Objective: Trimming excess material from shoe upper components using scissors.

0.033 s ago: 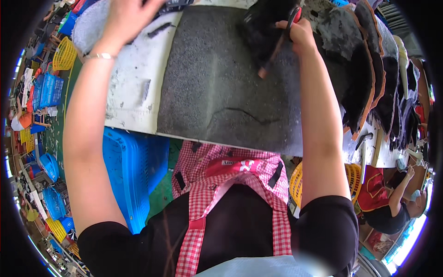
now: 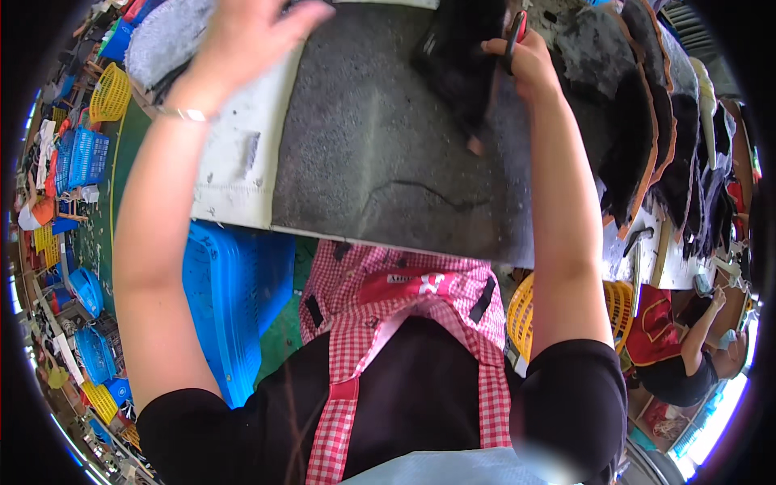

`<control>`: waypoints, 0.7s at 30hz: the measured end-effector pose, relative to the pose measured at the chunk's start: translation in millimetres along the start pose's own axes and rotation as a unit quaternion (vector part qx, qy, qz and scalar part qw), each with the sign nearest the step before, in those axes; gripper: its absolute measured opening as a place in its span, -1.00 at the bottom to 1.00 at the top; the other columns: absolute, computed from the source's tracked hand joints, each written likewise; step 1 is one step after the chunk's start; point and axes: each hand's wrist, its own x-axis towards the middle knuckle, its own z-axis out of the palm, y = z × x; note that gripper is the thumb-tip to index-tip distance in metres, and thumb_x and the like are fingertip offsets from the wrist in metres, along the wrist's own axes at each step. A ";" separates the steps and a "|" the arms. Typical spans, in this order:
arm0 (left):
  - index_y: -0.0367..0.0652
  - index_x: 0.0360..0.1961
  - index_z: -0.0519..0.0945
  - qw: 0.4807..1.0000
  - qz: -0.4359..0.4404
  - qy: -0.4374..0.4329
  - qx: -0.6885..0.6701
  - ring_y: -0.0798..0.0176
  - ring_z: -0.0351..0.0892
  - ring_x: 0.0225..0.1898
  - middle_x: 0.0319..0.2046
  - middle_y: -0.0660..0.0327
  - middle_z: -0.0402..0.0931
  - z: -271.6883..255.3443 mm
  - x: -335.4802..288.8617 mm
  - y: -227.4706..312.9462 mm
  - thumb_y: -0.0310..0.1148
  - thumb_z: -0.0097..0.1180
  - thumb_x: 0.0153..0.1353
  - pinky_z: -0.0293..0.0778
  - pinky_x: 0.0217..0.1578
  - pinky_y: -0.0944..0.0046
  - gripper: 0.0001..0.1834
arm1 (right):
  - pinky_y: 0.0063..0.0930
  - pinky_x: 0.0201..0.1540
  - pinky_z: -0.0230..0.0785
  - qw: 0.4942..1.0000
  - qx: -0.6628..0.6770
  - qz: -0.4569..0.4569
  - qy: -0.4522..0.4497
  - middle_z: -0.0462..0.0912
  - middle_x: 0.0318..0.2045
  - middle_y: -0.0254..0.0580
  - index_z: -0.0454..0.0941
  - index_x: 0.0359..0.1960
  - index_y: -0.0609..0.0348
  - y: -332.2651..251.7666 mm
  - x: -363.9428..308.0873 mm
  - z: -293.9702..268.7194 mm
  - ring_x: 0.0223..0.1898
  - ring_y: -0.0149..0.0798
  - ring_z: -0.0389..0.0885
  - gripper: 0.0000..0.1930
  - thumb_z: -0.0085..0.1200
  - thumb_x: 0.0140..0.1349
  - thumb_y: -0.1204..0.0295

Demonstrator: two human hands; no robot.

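Observation:
A large dark grey felt mat (image 2: 388, 153) lies on the white table (image 2: 234, 174) in front of me. My left hand (image 2: 250, 36) rests flat on the mat's upper left edge, fingers spread. My right hand (image 2: 521, 61) is closed around a thin tool with a red and black handle (image 2: 515, 32), whose long tip reaches down to the mat. A black fuzzy piece (image 2: 465, 56) lies on the mat just left of that hand.
A stack of black and brown-edged shaped pieces (image 2: 647, 137) is piled at the right. A blue crate (image 2: 230, 315) stands under the table at left, a yellow basket (image 2: 614, 311) at right. Another person (image 2: 687, 356) sits at lower right.

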 end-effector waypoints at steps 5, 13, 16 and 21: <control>-0.13 0.11 0.68 0.864 -0.167 -0.371 -0.297 -0.02 0.55 0.26 0.11 0.12 0.62 25.0 1.6 205.0 -0.24 0.48 0.08 0.46 0.29 0.02 -0.46 | -0.56 -0.21 0.34 0.989 0.053 0.026 -0.133 0.59 -0.39 -0.42 0.64 -0.18 0.23 -15.7 -147.6 -11.4 -0.31 -0.46 0.53 -0.65 0.49 -0.01 0.52; -0.01 -0.01 0.65 0.854 -0.222 -0.434 -0.181 0.03 0.45 0.17 0.00 0.27 0.53 66.1 5.7 287.4 0.00 0.56 -0.13 0.36 0.05 0.03 -0.36 | -0.53 -0.25 0.33 0.982 -0.161 0.056 0.087 0.55 -0.36 -0.37 0.55 -0.04 0.31 -25.2 -292.5 -92.6 -0.35 -0.48 0.49 -0.38 0.52 0.14 0.02; 0.00 -0.08 0.68 0.836 -0.225 -0.487 -0.113 0.12 0.56 0.05 -0.08 0.34 0.59 74.5 13.1 289.4 -0.11 0.56 -0.09 0.47 -0.01 0.08 -0.47 | -0.54 -0.21 0.24 0.993 0.057 0.086 -0.061 0.50 -0.30 -0.39 0.51 0.04 0.29 -0.8 -361.9 -102.3 -0.29 -0.50 0.38 -0.15 0.31 0.18 -0.36; -0.12 -0.12 0.62 0.825 -0.252 -0.446 -0.239 0.03 0.52 -0.05 -0.19 0.14 0.52 80.8 5.6 274.8 -0.12 0.56 -0.02 0.49 0.01 0.03 -0.49 | -0.51 0.08 0.32 0.952 0.132 0.209 -0.182 0.52 0.02 -0.22 0.40 0.28 0.37 36.5 -439.0 -87.2 0.00 -0.41 0.42 -0.12 0.24 0.32 -0.26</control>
